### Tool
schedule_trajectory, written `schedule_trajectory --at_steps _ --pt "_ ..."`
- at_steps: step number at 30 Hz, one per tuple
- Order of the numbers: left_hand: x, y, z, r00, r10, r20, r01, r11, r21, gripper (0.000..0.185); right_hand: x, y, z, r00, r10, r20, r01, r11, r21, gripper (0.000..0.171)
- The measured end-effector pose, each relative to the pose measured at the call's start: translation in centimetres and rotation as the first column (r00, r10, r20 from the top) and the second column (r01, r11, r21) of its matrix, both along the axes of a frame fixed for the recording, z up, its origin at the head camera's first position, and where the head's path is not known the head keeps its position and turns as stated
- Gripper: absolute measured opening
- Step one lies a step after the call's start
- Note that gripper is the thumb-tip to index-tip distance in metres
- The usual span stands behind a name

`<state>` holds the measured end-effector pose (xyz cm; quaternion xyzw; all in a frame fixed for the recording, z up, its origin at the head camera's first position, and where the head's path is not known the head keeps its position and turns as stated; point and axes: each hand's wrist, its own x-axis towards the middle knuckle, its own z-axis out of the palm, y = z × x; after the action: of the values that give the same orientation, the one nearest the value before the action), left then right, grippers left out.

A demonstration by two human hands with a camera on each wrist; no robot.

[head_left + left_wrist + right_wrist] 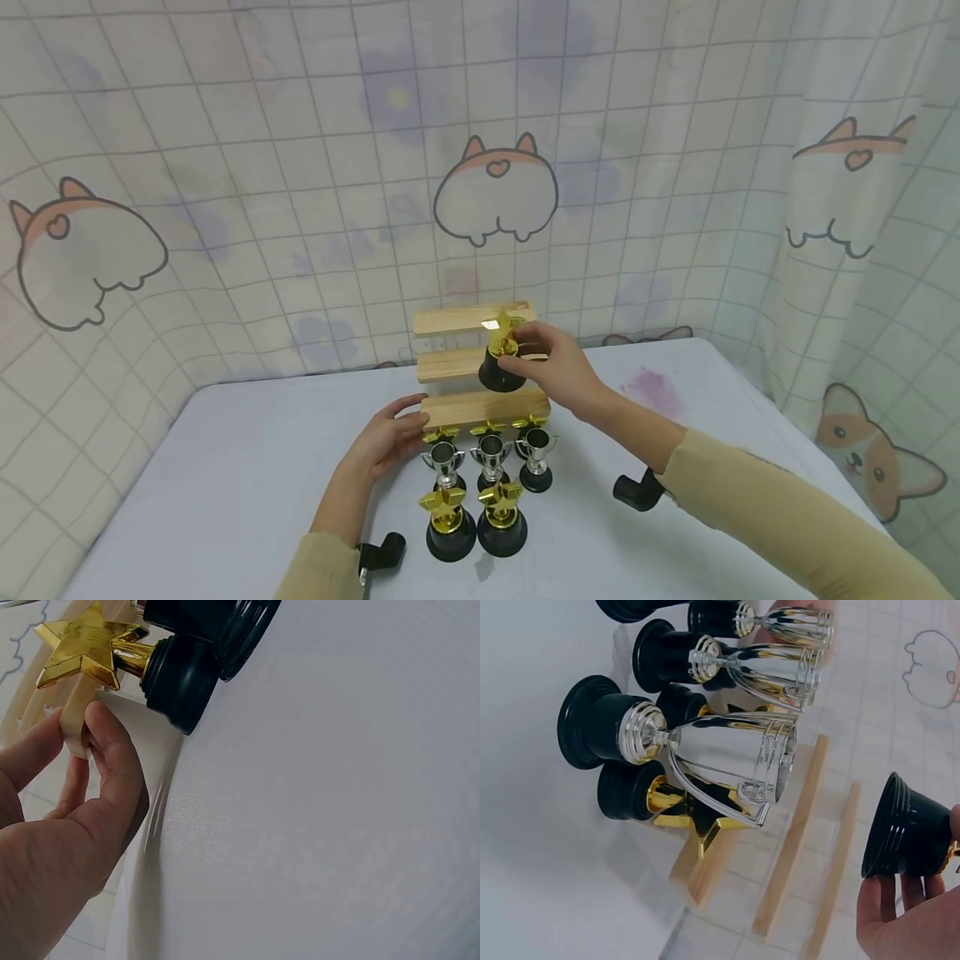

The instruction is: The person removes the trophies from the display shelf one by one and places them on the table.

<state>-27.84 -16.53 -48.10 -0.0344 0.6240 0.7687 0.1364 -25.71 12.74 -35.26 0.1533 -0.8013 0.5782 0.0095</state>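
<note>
A wooden three-step riser (450, 365) stands at the back middle of the white table (225, 483). My right hand (525, 350) grips a gold star trophy (501, 360) by its stem, its black base (907, 832) hanging just over the middle step. My left hand (393, 433) pinches the left end of the lowest step (73, 731) between thumb and fingers. In front of the riser stand three silver cup trophies (491, 454), with gold star trophies close behind them. Two more gold star trophies (474, 518) stand nearest me.
A corgi-print cloth (495, 192) walls the table at the back and on both sides. A pink stain (651, 387) marks the table right of the riser. Black wrist camera mounts (637, 490) hang under both forearms.
</note>
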Motion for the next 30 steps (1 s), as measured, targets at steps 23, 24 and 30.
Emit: schedule_trajectory --at_steps 23,24,30 --pt "0.0 0.0 0.2 1.0 0.007 -0.008 -0.007 1.0 -0.009 0.056 1.9 1.9 -0.4 1.0 -0.023 -0.001 0.023 1.0 0.008 0.045" --pt "0.0 0.0 0.1 1.0 0.005 -0.009 -0.005 1.0 -0.01 0.056 2.0 2.0 -0.5 1.0 -0.023 0.006 0.023 1.0 0.002 0.045" --pt "0.0 0.0 0.0 1.0 0.0 -0.01 0.0 1.0 -0.013 0.057 2.7 2.5 -0.7 1.0 -0.023 0.004 0.023 1.0 0.005 0.044"
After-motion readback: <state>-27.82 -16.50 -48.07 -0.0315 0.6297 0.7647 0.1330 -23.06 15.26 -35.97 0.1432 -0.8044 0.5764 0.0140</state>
